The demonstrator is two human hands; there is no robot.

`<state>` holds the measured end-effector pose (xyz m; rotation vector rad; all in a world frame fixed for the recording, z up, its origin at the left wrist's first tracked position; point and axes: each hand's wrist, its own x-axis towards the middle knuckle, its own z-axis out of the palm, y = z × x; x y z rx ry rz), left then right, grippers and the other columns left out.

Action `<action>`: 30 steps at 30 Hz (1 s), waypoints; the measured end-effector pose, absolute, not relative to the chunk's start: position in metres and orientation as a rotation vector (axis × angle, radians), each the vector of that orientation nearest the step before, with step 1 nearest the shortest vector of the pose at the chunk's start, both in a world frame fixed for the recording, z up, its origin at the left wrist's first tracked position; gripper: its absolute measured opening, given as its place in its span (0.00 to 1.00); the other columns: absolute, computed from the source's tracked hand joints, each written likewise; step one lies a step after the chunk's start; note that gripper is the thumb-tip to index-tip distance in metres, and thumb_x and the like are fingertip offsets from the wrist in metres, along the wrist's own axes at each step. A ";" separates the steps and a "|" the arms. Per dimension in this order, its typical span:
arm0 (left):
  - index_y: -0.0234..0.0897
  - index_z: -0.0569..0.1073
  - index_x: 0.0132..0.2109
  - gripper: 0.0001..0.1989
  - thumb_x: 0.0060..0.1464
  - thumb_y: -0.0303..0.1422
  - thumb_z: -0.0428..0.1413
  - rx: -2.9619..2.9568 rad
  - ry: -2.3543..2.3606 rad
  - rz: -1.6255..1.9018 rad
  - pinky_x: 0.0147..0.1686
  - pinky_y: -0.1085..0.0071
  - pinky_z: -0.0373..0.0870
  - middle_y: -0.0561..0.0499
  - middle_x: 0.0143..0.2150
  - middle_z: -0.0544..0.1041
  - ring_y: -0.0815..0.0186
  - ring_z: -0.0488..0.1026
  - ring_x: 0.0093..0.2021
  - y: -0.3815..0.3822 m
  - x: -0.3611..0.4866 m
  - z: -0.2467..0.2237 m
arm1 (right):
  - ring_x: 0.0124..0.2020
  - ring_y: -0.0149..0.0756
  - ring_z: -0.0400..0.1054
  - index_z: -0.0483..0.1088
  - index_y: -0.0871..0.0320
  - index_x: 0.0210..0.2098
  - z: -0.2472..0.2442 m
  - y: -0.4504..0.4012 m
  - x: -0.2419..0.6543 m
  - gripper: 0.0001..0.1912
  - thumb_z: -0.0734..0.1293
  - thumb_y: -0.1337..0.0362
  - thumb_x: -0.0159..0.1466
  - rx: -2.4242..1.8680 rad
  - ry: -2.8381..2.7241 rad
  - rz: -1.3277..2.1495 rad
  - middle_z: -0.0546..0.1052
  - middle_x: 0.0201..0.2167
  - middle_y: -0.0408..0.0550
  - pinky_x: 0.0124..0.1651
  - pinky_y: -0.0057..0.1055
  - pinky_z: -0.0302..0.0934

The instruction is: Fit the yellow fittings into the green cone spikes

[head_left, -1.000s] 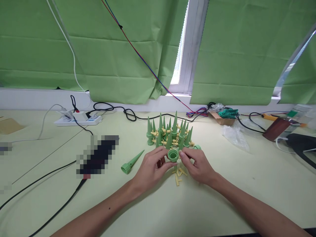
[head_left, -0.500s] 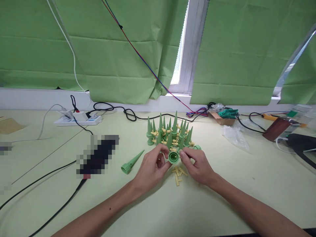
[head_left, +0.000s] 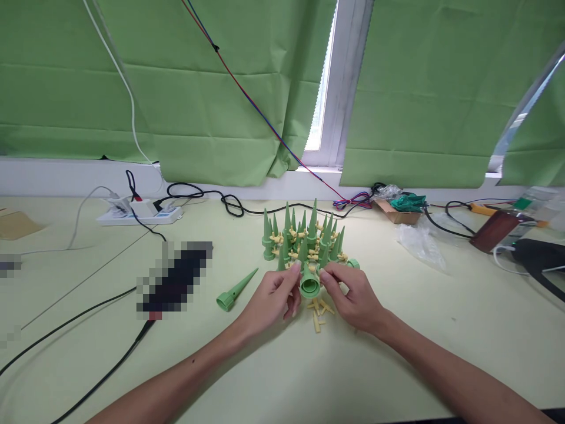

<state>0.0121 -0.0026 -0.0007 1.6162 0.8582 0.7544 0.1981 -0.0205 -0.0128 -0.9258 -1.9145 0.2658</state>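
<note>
A hollow green plastic watering spike (head_left: 310, 287) is held between my hands, its round open end facing me. My left hand (head_left: 276, 294) pinches its left side with the thumb uppermost. On the other side, the closed fingers of my right hand (head_left: 353, 294) grip it near the collar; whether a small yellow part is between them is hidden. Just below lie several pale yellow T-shaped valve pieces (head_left: 316, 321) on the table. One loose green spike (head_left: 236, 291) rests left of my left hand. Behind my hands stands a cluster of green spikes (head_left: 312, 227) fitted with yellow valves.
A power strip (head_left: 141, 215) sits at the back left, with black cables (head_left: 229, 203) along the wall. A blurred dark object (head_left: 176, 280) lies on the left. To the right are a small cardboard box (head_left: 399, 213), clear plastic bags (head_left: 421, 247) and a dark red-brown object (head_left: 501, 229).
The held spike has tilted and dropped slightly, showing more of its outer side. My left hand has turned, bringing its thumb up to the spike. My right hand has barely moved.
</note>
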 end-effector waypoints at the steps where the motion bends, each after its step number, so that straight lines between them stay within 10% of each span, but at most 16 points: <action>1: 0.35 0.63 0.21 0.30 0.65 0.51 0.43 1.624 0.853 0.750 0.23 0.73 0.59 0.54 0.16 0.64 0.72 0.60 0.17 -0.003 0.012 -0.001 | 0.21 0.29 0.50 0.53 0.55 0.25 -0.013 -0.020 0.198 0.16 0.56 0.68 0.70 -0.925 -1.926 0.263 0.57 0.20 0.39 0.26 0.28 0.47; 30: 0.36 0.62 0.30 0.16 0.61 0.42 0.53 1.820 0.827 0.836 0.22 0.75 0.57 0.57 0.27 0.57 0.73 0.59 0.24 -0.002 0.010 -0.003 | 0.20 0.28 0.48 0.48 0.55 0.25 -0.019 -0.016 0.201 0.17 0.56 0.67 0.70 -0.943 -2.002 0.303 0.54 0.19 0.37 0.25 0.29 0.44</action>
